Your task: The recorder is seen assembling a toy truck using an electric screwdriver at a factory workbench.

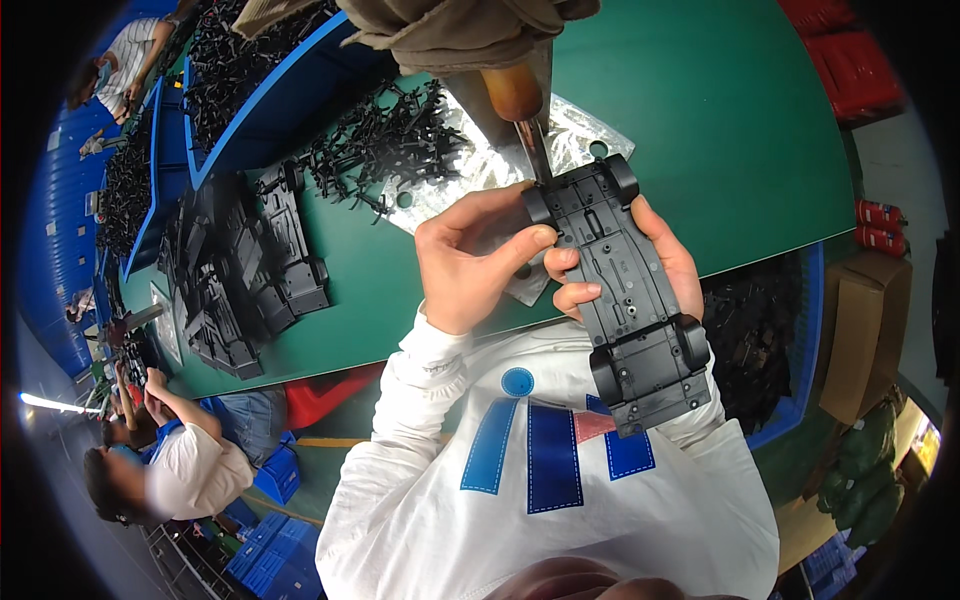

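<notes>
A black plastic toy car chassis, fitted with wheels at its corners, is tilted over my lap with its ribbed, holed face towards me. My right hand wraps round it from the right, its fingertips showing at the left edge. At the upper left wheel, my left hand pinches the chassis edge with thumb and forefinger, whose tip is partly hidden. A metal-tipped tool with an amber handle points down at the chassis's upper end; I cannot tell whether they touch.
Black moulded parts are stacked left on the green table. Small black pieces lie beside a silvery sheet. Blue bins stand behind; another bin is at right. Grey cloth hangs overhead. Co-workers sit left.
</notes>
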{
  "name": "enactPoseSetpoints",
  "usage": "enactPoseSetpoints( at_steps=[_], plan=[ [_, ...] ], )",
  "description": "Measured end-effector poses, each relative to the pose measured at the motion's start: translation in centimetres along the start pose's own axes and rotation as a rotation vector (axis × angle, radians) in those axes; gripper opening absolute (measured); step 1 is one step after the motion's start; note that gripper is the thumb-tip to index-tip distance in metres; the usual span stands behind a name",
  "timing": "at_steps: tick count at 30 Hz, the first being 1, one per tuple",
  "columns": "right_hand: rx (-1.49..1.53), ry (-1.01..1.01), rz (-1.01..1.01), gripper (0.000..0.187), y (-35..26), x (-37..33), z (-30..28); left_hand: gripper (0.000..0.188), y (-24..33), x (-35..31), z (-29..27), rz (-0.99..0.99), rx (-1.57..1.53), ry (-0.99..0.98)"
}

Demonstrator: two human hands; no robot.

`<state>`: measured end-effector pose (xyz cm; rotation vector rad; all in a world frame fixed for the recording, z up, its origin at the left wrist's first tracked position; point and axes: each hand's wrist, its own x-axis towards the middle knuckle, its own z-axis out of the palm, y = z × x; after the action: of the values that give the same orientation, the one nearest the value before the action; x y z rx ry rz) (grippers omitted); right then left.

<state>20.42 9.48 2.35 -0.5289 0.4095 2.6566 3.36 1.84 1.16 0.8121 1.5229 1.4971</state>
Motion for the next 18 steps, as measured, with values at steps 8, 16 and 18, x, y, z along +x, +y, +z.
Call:
enactPoseSetpoints(
  at_steps=[8, 16, 18],
  plan=[
    [0.008, -0.004, -0.011, 0.055, 0.06, 0.0, 0.12, 0.036, 0.07, 0.04, 0.04, -0.004, -0.009, -0.002],
    [0.038, 0.014, -0.004, 0.055, 0.08, -0.06, 0.33, 0.036, 0.1, 0.12, 0.04, -0.005, -0.003, -0.005],
    [0.019, 0.006, -0.004, 0.055, 0.01, -0.04, 0.09, 0.036, 0.08, 0.12, 0.02, -0.002, 0.0, -0.002]
  ],
)
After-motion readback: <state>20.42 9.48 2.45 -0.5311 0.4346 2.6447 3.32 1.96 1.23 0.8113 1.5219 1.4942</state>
